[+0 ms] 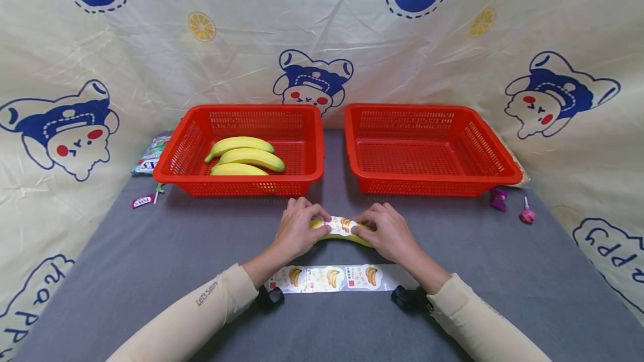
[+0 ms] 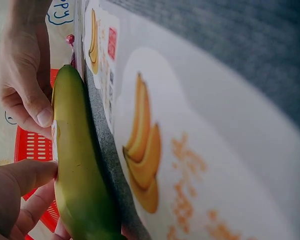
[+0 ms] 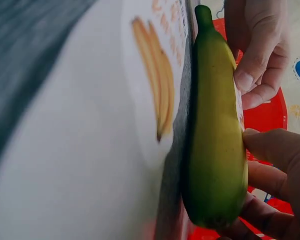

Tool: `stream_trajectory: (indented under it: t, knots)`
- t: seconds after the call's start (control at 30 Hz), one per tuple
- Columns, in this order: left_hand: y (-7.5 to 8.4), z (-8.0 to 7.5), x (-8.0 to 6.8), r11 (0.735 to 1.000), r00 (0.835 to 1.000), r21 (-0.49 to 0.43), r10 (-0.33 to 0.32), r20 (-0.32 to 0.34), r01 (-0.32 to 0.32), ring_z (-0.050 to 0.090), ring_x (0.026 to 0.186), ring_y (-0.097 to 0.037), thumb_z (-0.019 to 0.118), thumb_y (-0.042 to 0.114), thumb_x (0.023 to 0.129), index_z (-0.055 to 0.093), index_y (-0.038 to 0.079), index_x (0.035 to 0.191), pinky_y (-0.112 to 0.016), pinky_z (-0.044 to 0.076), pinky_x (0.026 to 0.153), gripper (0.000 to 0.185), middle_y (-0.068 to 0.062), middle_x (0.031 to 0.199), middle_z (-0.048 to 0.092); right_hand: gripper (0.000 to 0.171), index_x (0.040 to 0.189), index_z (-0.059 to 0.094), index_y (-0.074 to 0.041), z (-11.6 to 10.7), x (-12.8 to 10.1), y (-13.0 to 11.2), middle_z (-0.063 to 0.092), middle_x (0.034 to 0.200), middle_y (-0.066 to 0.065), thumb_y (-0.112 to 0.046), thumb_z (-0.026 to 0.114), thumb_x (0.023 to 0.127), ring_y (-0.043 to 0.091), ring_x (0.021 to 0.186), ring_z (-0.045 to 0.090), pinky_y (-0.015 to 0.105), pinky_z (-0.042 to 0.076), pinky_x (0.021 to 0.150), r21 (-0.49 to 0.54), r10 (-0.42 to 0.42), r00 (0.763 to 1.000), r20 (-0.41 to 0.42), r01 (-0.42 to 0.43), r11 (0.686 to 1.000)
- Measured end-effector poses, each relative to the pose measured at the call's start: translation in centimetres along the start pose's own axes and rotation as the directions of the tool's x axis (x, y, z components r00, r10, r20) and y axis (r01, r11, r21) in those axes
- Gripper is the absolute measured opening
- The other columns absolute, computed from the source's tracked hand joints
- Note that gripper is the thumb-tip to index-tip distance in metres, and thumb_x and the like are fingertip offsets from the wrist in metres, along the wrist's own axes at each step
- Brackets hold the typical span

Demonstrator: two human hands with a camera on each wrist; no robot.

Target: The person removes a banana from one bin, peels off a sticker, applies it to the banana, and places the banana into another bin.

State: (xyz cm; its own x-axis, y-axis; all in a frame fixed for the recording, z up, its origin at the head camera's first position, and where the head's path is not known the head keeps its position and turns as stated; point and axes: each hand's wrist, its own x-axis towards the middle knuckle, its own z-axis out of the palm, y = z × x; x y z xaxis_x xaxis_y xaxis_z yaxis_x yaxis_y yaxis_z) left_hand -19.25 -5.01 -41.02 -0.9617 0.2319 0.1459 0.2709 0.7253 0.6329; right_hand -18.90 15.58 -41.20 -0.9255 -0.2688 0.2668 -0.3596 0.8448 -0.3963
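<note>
A yellow-green banana (image 1: 347,238) lies crosswise on the grey cloth, with a white banana-print sticker (image 1: 340,225) along its upper side. My left hand (image 1: 302,225) grips the banana's left part, its thumb at the sticker's left end. The right part is held by my right hand (image 1: 389,230), thumb and fingers on the sticker's other end. In the left wrist view both thumbs press at the sticker's edge on the banana (image 2: 79,160). Nearer to me, under the wrists, a strip of similar stickers (image 1: 332,279) lies flat.
Behind the hands stand two red plastic baskets; the left basket (image 1: 236,186) contains three bananas (image 1: 251,156), while the right basket (image 1: 427,186) shows a bare bottom. Small wrapped sweets (image 1: 143,201) and a lollipop (image 1: 527,214) lie at the sides. A snack bag (image 1: 151,155) sits by the left basket.
</note>
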Motion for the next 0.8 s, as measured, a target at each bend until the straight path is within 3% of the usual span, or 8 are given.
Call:
stream_trajectory:
  t: [0.13, 0.27, 0.47, 0.8]
  knots:
    - [0.0, 0.0, 0.0, 1.000, 1.000, -0.010, -0.004, 0.009, 0.005, 0.041, 0.092, -0.018, 0.073, 0.022, 0.077, 0.072, 0.020, 0.091, -0.034, 0.034, 0.082, 0.014, -0.003, 0.091, 0.053, 0.022, 0.093, 0.075, -0.015, -0.3, 0.0, -0.1, 0.062, 0.084, -0.001, -0.029, 0.077, 0.076, 0.014, 0.078, 0.048, 0.027, 0.037, 0.067, -0.023, -0.009, 1.000, 0.010, 0.009, 1.000]
    - [0.0, 0.1, 0.1, 1.000, 1.000, -0.011, 0.007, 0.016, -0.006, 0.041, 0.092, -0.018, 0.073, 0.022, 0.078, 0.072, 0.020, 0.094, -0.032, 0.034, 0.079, 0.017, -0.003, 0.092, 0.053, 0.030, 0.102, 0.073, -0.014, -0.3, 0.3, -0.5, 0.062, 0.092, 0.001, -0.030, 0.076, 0.077, 0.015, 0.085, 0.049, 0.030, 0.040, 0.071, -0.019, -0.084, 0.996, 0.017, 0.085, 0.996]
    - [0.1, 0.1, 0.2, 0.991, 0.998, 0.116, 0.061, 0.033, -0.065, 0.041, 0.094, -0.016, 0.073, 0.031, 0.080, 0.073, 0.022, 0.102, -0.031, 0.034, 0.080, 0.024, -0.001, 0.095, 0.055, 0.026, 0.101, 0.074, -0.018, 0.4, 1.0, -0.9, 0.065, 0.092, -0.002, -0.029, 0.076, 0.077, 0.012, 0.085, 0.046, 0.027, 0.039, 0.071, -0.058, -0.183, 0.981, 0.069, 0.187, 0.981]
    - [0.0, -0.3, 0.0, 0.939, 0.985, 0.297, 0.160, 0.061, -0.171, 0.043, 0.090, -0.015, 0.073, 0.036, 0.078, 0.071, 0.018, 0.110, -0.030, 0.034, 0.077, 0.036, 0.000, 0.095, 0.058, 0.037, 0.108, 0.071, -0.015, 0.6, 1.3, -1.1, 0.059, 0.095, 0.000, -0.031, 0.077, 0.076, 0.014, 0.087, 0.048, 0.028, 0.042, 0.072, -0.070, -0.136, 0.978, 0.160, 0.149, 0.986]
